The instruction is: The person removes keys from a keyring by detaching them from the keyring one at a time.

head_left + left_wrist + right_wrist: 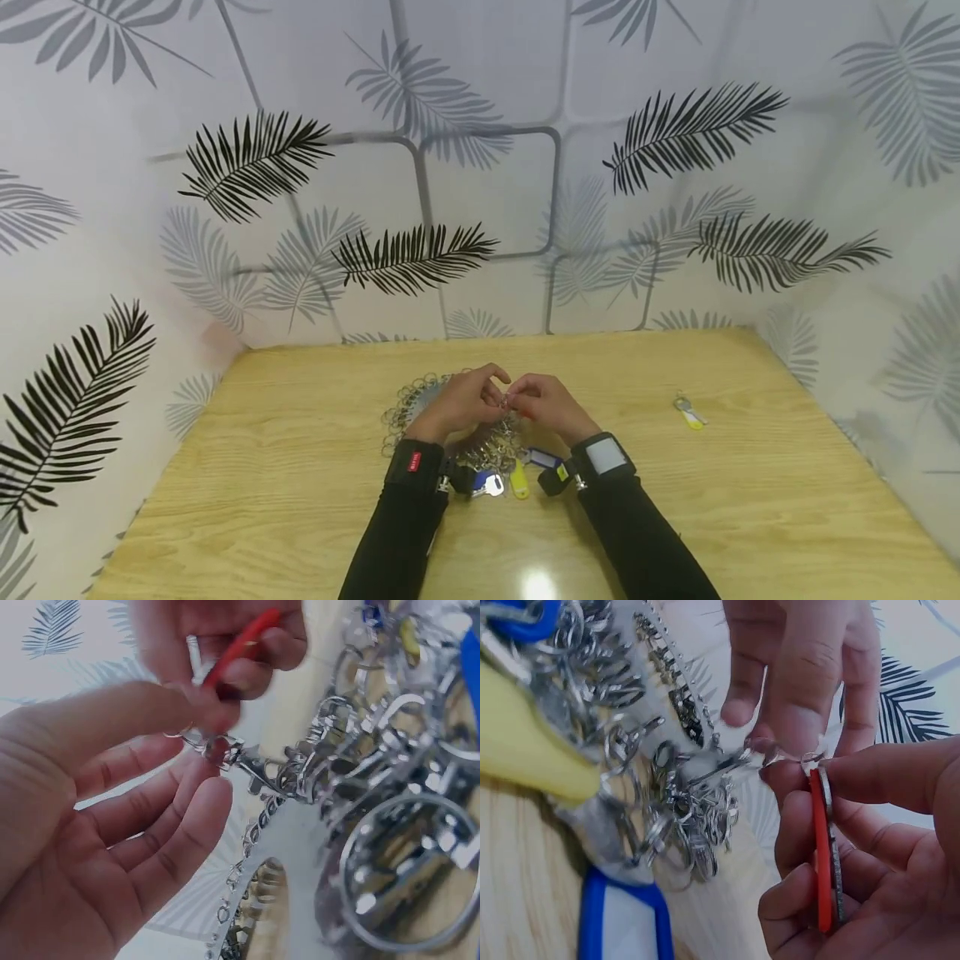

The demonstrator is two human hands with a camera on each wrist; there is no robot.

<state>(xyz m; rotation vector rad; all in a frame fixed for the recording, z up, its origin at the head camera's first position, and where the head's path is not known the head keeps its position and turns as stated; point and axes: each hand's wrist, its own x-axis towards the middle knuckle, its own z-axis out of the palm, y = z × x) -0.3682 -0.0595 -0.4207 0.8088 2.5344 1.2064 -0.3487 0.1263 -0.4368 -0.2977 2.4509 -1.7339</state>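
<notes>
My left hand (467, 402) pinches a small metal clasp (229, 754) between thumb and forefinger, its other fingers loosely bent. In my right hand (551, 404) is a red key tag (823, 855) with a silver key (837, 877) lying flat against it. The right thumb and fingers grip these near a thin split ring (810, 759), which meets the clasp where the hands come together; whether they are linked I cannot tell. Below and left of the hands lies a grey rounded plate (296, 847) edged with many metal rings and clasps, partly covered by the left hand.
Near my wrists lie a yellow key tag (519, 481), a blue key tag (543, 457) and a silver key (492, 485) by another blue tag. A key with a yellow tag (690, 417) lies apart on the right of the wooden table (285, 467). Leaf-patterned cloth (495, 192) stands behind.
</notes>
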